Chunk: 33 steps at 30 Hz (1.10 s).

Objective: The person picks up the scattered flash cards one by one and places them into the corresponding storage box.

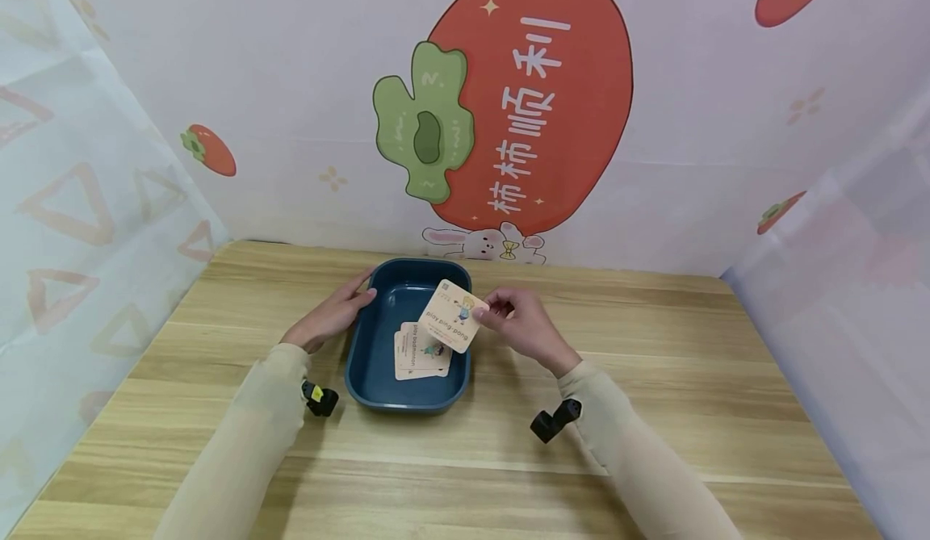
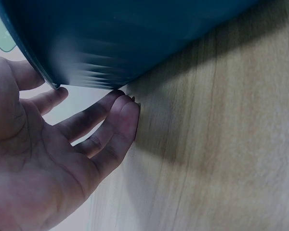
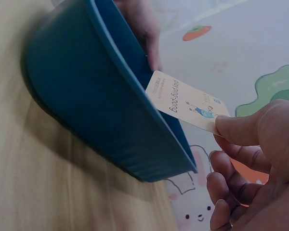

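Note:
A blue rectangular plastic bin (image 1: 381, 391) stands on the table. My left hand (image 1: 330, 316) holds it at the upper left side, thumb over the rim and the other fingers along the outside wall. Between thumb and index finger, my right hand (image 1: 529, 328) pinches the edge of a square card (image 3: 187, 102) printed "play ping-pong" with a cartoon figure. The card is tilted over the bin's right rim. Inside, a small pile of similar cards (image 1: 411, 353) lies on the bottom; the top one reads "play badminton". The held card overlaps part of the pile in the head view.
The bin sits on a wood-grain table (image 1: 654, 443), close to its back edge. A white cloth backdrop (image 1: 291, 64) with persimmon prints rises behind, and more printed cloth hangs at both sides. Each wrist carries a small black camera (image 1: 555, 420).

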### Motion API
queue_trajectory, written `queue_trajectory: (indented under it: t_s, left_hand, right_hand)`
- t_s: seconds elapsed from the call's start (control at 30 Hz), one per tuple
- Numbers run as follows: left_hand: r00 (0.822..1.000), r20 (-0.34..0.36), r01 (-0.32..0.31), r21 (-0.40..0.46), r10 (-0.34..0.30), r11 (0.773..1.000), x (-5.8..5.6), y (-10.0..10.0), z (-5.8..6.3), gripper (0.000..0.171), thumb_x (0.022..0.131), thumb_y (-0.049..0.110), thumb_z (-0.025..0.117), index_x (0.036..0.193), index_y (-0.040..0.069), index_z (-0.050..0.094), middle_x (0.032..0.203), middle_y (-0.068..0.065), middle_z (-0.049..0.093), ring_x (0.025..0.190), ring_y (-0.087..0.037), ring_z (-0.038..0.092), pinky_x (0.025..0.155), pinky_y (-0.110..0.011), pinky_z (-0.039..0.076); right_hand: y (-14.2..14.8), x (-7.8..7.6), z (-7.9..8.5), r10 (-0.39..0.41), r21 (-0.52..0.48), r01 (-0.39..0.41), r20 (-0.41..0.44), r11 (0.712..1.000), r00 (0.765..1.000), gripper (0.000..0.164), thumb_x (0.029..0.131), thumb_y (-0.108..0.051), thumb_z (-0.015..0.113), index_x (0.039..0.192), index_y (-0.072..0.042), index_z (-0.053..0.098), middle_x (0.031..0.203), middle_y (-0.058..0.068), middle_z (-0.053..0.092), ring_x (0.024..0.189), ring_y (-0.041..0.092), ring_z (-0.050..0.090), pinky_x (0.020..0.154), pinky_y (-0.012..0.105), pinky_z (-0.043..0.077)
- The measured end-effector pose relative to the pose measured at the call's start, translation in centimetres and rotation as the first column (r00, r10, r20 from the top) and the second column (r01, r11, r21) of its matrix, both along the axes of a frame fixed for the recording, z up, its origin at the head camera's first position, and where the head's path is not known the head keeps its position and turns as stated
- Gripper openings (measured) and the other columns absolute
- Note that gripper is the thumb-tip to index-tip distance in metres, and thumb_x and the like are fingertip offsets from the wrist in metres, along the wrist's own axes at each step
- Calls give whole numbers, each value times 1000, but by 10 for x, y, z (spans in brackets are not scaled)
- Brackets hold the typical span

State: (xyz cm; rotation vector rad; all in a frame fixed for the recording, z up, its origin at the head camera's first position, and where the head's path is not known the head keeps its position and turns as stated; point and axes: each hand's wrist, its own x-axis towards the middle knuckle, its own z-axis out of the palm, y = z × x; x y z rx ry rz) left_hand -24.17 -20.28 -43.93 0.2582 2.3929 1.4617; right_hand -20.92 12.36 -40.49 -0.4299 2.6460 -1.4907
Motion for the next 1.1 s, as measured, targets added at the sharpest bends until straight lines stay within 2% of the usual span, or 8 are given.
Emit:
queue_trajectory:
  t_s: [0.6, 0.87, 1.1]
  left_hand:
    - [1000, -6, 1, 3, -1, 1000, 0, 0, 2, 60, 112, 27, 36, 165, 15, 9, 169, -18, 7, 152, -45, 13, 118, -66, 15]
    - [1000, -7, -1, -9, 1, 1000, -1, 1, 1, 61, 112, 27, 36, 165, 14, 9, 169, -19, 7, 152, -45, 9, 117, -67, 12]
    - [1000, -6, 2, -18, -3, 1000, 0, 0, 1, 61, 112, 28, 36, 165, 15, 9, 169, -18, 7, 152, -44, 9, 118, -67, 12]
  right_hand:
    - [-16, 1, -11, 6, 80, -9, 37, 997, 999, 11, 92, -20, 79, 89, -11, 72, 80, 4, 61, 74, 22, 52, 58, 29, 42]
    - [-16, 2, -8, -5, 145, 5, -1, 989, 1000, 14, 98, -24, 72, 95, -10, 73, 81, 4, 60, 76, 23, 53, 59, 30, 44]
    - [-19, 4, -7, 33, 193, -24, -42, 981, 999, 14, 100, -22, 68, 99, -10, 77, 84, 2, 59, 80, 21, 53, 63, 31, 46]
